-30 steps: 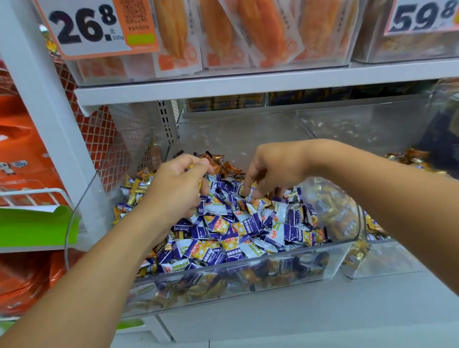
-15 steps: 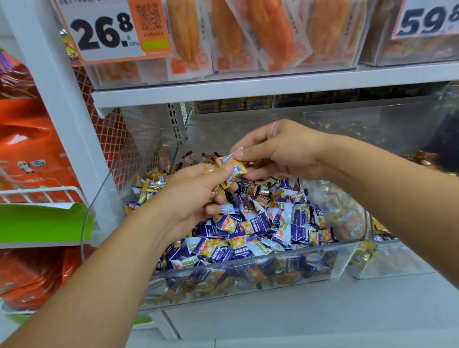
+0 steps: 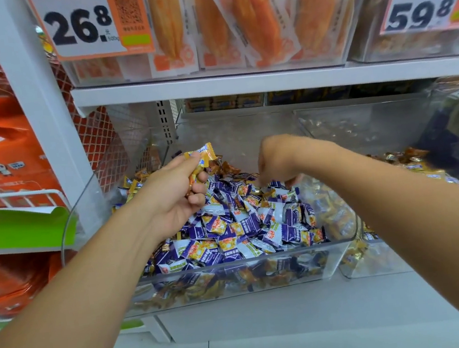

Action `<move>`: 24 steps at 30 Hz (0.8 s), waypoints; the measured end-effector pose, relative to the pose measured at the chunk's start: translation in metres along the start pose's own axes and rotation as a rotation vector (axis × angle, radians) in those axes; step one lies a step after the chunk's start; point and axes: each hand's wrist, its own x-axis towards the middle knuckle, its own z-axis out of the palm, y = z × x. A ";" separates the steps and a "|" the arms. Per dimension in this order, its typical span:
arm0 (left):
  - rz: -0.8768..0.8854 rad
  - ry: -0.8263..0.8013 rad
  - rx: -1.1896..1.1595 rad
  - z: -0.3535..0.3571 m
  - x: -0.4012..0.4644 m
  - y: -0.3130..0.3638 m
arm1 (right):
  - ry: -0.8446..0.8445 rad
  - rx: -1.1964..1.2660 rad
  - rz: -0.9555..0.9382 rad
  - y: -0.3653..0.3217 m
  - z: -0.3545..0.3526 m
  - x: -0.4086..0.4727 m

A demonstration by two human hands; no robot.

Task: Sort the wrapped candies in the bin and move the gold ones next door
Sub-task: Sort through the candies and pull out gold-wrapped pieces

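Pinched between thumb and curled fingers of the left hand (image 3: 177,193) is a small bunch of gold candies (image 3: 201,155), lifted a little above the clear bin (image 3: 235,280). One gold wrapper stands up over the thumb, and more brown-gold ends show under the fingers. This bin is the landmark: it sits on the lower shelf and is full of purple-and-white candies (image 3: 246,229), with some gold wrappers mixed at its back left corner, just behind the left hand.

Toward the right part of the bin, the right hand (image 3: 276,162) reaches down with the wrist bent, its fingertips (image 3: 292,180) touching the top of the pile. The fingers are curled downward, but whether they hold a candy I cannot tell, because the back of the hand hides them.

Right of the bin, touching its side wall, stands the neighbour bin (image 3: 375,265), with gold candies inside. Above the bin, on the upper shelf, hang price tags (image 3: 80,27) and orange snack packs (image 3: 249,18).
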 end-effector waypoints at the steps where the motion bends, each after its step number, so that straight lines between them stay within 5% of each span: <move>1: -0.012 -0.010 -0.021 0.001 0.000 0.000 | -0.094 -0.002 0.025 0.000 0.005 0.005; 4: -0.016 -0.018 -0.028 0.001 -0.001 0.000 | -0.239 -0.089 0.043 0.001 0.013 0.015; 11: -0.030 -0.005 -0.052 0.000 -0.006 0.002 | -0.280 -0.069 -0.007 -0.001 0.011 0.013; 14: -0.072 -0.022 -0.100 0.001 -0.009 0.002 | -0.135 0.253 -0.054 0.010 -0.005 0.009; 20: -0.127 -0.011 -0.181 0.001 -0.009 0.004 | -0.183 1.012 0.038 0.011 -0.012 0.005; 24: -0.114 0.023 -0.168 0.000 -0.007 0.004 | 0.012 0.259 0.018 0.009 -0.006 0.012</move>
